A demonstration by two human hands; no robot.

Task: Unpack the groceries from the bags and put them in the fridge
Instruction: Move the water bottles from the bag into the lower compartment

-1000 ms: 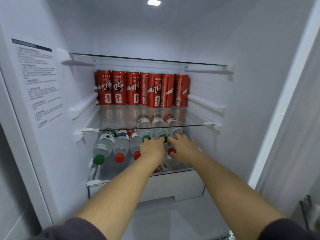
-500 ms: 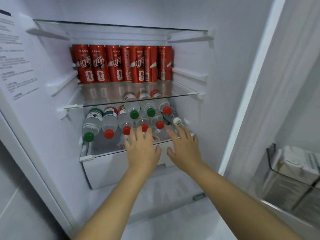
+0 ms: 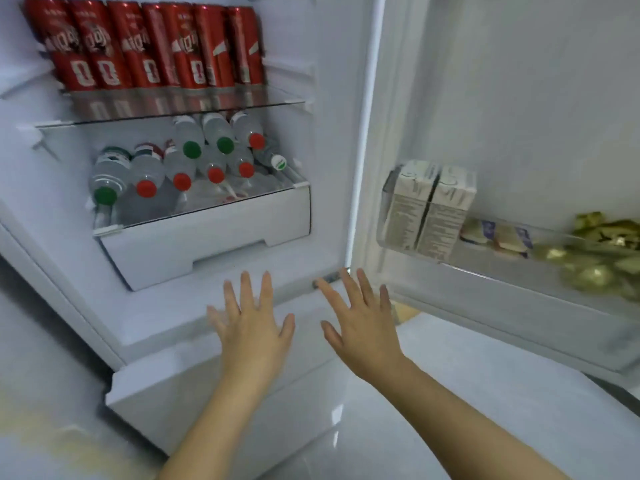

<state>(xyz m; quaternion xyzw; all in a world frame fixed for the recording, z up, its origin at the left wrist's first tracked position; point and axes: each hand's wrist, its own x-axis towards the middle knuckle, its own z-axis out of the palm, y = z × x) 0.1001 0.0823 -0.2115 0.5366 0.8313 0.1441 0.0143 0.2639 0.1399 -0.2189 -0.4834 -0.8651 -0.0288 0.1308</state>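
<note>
The fridge stands open in front of me. Several red cans (image 3: 152,43) line the back of the upper glass shelf (image 3: 173,109). Below them several water bottles (image 3: 180,164) with red and green caps lie stacked on their sides, caps toward me, above a white drawer (image 3: 207,237). My left hand (image 3: 251,320) and my right hand (image 3: 360,317) hover with fingers spread and straight, below the drawer and outside the fridge. Neither hand holds anything.
The open fridge door is on the right. Its clear door bin (image 3: 512,268) carries two milk cartons (image 3: 429,209), small packets (image 3: 498,237) and gold-wrapped items (image 3: 602,251). A closed white lower compartment (image 3: 221,393) sits under my hands.
Both hands drew back from the bottle caps and down, out of the fridge, fingers now spread. The view dropped and swung right, bringing the door bin into sight.
</note>
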